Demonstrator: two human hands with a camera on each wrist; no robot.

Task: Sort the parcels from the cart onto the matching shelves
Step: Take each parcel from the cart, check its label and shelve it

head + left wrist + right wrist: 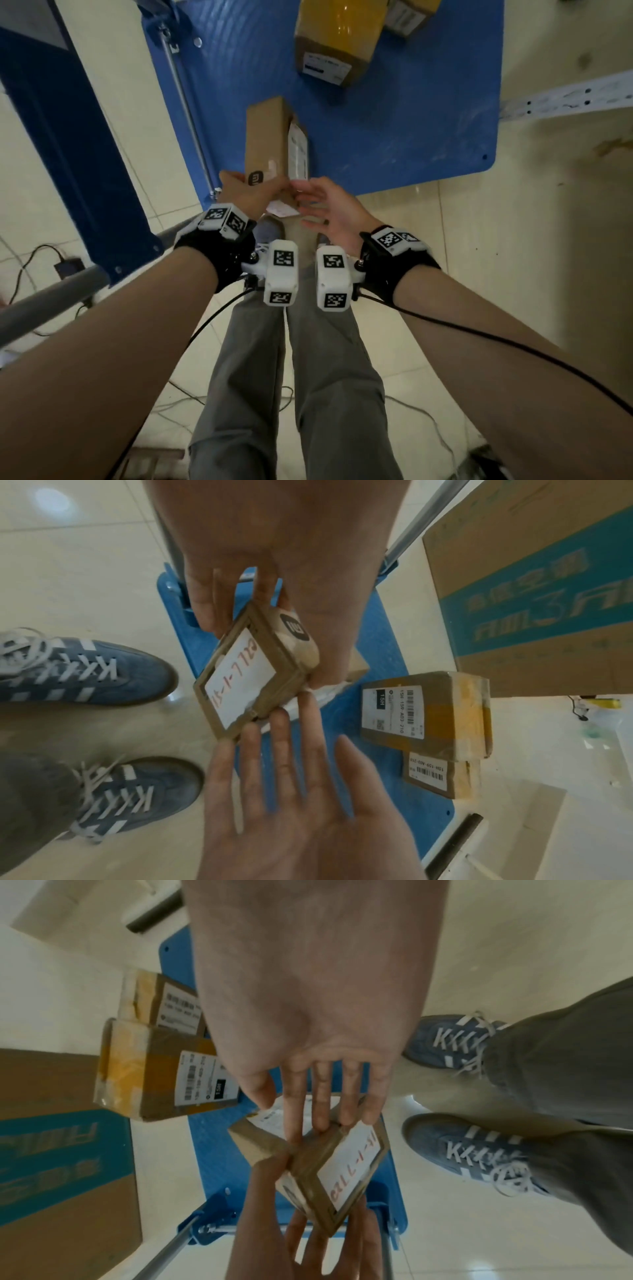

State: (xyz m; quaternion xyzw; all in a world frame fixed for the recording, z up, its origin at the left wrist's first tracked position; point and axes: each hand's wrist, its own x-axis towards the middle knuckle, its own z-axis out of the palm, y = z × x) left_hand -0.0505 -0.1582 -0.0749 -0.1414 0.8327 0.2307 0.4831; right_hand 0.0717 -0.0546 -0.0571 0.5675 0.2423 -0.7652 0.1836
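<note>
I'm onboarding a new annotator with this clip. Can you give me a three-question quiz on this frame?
1. True or false: the left hand grips the long brown parcel.
2. The right hand is: A) curled round the parcel, B) open with straight fingers at its end, C) out of view.
3. Fill in: two taped parcels lie on the blue ____.

Key: 1 true; 2 B; 3 cart.

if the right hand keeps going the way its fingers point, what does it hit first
Most likely the near end of the long brown cardboard parcel that the left hand grips. The right hand is open, and its straight fingertips already look in contact with it.
</note>
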